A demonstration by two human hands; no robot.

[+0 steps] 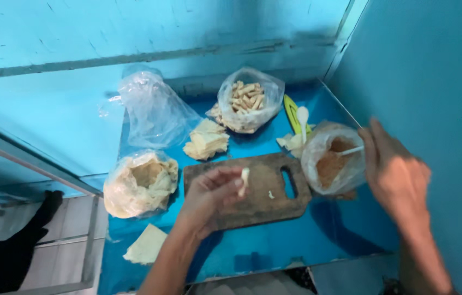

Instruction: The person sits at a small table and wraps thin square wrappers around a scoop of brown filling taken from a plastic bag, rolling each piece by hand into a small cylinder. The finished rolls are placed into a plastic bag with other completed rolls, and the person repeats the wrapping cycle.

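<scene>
On a blue counter between blue walls, the left hand pinches a pale roll above the dark cutting board — the right hand holds a white spoon in the bag of brown filling.

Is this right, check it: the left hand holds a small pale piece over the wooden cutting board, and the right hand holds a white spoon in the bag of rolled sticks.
Not quite. In the head view the right hand holds the white spoon in the bag of brown powder, not the bag of rolled sticks. The left hand does hold a small pale piece over the wooden cutting board.
</scene>
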